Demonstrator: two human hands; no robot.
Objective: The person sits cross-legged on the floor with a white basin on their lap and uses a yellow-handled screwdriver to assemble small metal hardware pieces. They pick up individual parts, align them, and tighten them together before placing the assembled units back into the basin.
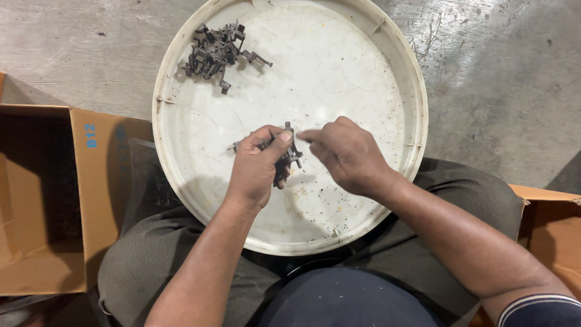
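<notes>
A: Quick rundown. What's the left hand (255, 169) doing?

B: Closed round a small grey plastic part (287, 152), thumb pressed on top, fingers curled under. The part sticks out twd the right, w/ a bit poking out left of the fingers too.

A: And the right hand (346, 154)?

B: Mostly closed, thumb & forefinger pinched together at the tip, touching the top end of that same part. Can't tell if it's got a real grip or is just touching it. Other fingers folded in.

A: Where's the part sit overall?

B: Just above the middle of a big round white tray (387, 66), held up off its surface, btwn the two hands. Its shadow falls on the tray right below.

A: Anything else on the tray?

B: A pile of grey parts (216, 51) at the upper left, near the rim, well apart from the hands. One or two lie loose at the pile's right edge. Dark specks scattered over the lower half of the tray.

A: Tray's resting on?

B: The person's lap (151, 254), grey trousers, seated over a concrete floor (496, 91).

A: Surroundings?

B: Open cardboard box (91, 181) on the left, touching the knee. Another cardboard box (554, 224) at the right edge, partly behind the right arm.
</notes>
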